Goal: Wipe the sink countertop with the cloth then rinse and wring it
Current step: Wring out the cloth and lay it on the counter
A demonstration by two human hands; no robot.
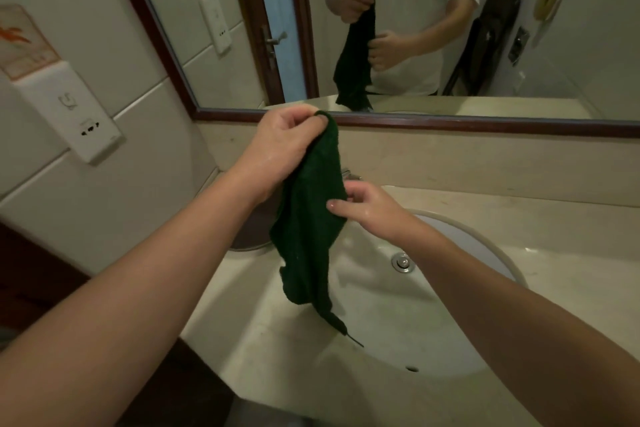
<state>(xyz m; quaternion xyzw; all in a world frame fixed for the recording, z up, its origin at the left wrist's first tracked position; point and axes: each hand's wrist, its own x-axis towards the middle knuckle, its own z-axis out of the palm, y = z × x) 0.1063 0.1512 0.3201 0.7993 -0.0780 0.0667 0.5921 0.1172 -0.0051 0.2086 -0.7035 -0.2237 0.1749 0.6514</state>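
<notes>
The left grip (284,149) is clenched on the top corner of the cloth (308,232), pinching it between the thumb and curled fingers. The right grip (369,210) pinches the cloth's right edge about halfway down, fingertips curled onto the fabric. Between and below them the dark green cloth hangs in the air as a limp, loosely folded strip, its frayed tail dangling over the sink (433,333) and clear of the counter (540,218). It looks like soft, light terry with no stiffness, probably heavier and clingy if wet; both grips shine as though damp. It should neither slip easily nor tear, but it sags wherever it is unsupported. For wringing, I judge each end is best bunched in a full fist rather than held by these fingertip pinches. The faucet (351,176) peeks out just behind the cloth.
</notes>
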